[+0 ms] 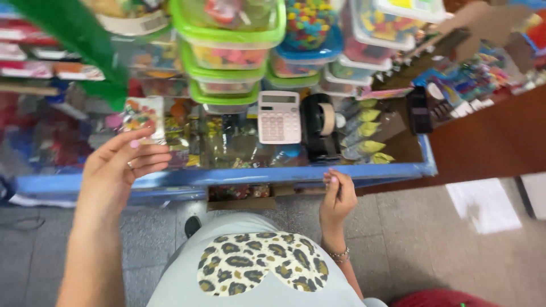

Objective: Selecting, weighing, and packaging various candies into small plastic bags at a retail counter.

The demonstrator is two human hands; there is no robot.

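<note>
Nearest to us, our shirt (250, 284) with its leopard-print heart is filling the bottom of the view. We are taking the pink calculator (278, 117) on the glass worktop (239, 145) as our landmark. Our left hand (122, 167) is hovering well to the left of the calculator, fingers (145, 156) loosely spread and holding nothing, just below a small packet (143, 116) of coloured sweets. Our right hand (337, 196) is resting below and slightly right of the calculator, at the blue edge (392, 169) of the worktop; its fingers are curling inward, and we cannot tell whether they are gripping anything. Just right of the calculator a black tape dispenser (321, 128) is standing. Above the calculator, green-lidded tubs (227, 57) of sweets are sitting in a stack.
</note>
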